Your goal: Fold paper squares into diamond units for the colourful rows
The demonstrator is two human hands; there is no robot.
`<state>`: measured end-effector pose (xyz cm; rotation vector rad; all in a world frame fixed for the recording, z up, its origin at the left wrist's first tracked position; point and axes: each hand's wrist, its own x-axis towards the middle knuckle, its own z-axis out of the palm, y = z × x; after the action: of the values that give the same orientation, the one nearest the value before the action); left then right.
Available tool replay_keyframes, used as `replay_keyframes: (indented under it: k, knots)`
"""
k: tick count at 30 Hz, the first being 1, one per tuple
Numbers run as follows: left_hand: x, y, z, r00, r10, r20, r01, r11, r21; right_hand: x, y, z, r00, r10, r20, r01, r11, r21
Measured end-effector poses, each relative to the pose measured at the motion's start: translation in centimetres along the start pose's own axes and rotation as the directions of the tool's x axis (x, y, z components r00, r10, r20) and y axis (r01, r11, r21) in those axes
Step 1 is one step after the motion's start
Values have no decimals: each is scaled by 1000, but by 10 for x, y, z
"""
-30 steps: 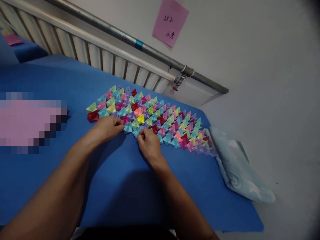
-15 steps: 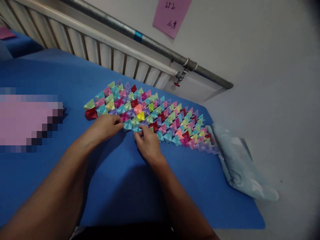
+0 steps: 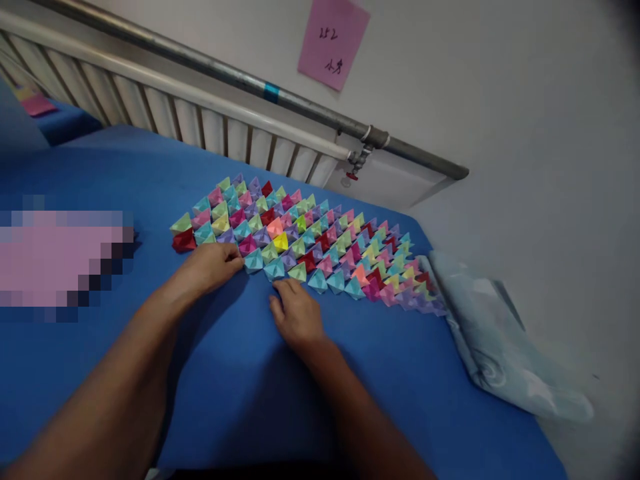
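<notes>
Rows of small folded paper pieces [image 3: 320, 250] in many colours lie close together on a blue surface [image 3: 225, 373]. My left hand [image 3: 216, 265] is at their near edge, its fingertips pinched together beside a light blue folded piece [image 3: 253, 260]; whatever may be between them is too small to tell. My right hand [image 3: 296, 308] rests on the surface just below another light blue piece [image 3: 275, 269] and a pale green piece [image 3: 297, 271]. Its thumb and fingers are apart, and nothing shows between them.
A white radiator [image 3: 215, 130] and a metal pipe [image 3: 320, 113] run behind the surface. A folded pale blue cloth [image 3: 500, 347] lies at the right. A blurred pink patch [image 3: 55, 257] is at the left, and a pink paper [image 3: 334, 43] hangs on the wall.
My right hand has drawn back toward me from the near row, uncovering the light blue and pale green pieces. My left hand has barely moved. The view has shifted slightly.
</notes>
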<state>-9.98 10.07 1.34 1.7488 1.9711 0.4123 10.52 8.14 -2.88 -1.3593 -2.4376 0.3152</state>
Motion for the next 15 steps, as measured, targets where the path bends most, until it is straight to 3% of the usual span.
replay_keyframes:
  k: [3,6,10,13,15]
  knots:
    - [-6,4,-4,997,74,-22,-74,997,-6,2,1,2,998,-68,-17,69,997,47]
    - [-13,10,-10,995,79,-64,-77,996,41,1,6,4,990,-133,-44,134,991,25]
    - [-27,9,-19,978,0,-209,25,993,116,-4,11,5,983,-176,-49,176,984,2]
    - [-52,-10,-24,926,-66,-371,125,983,138,-17,14,1,979,-195,-55,197,980,23]
    - [-74,-32,-26,863,-146,-484,240,961,139,-30,16,-1,979,-193,-63,195,980,29]
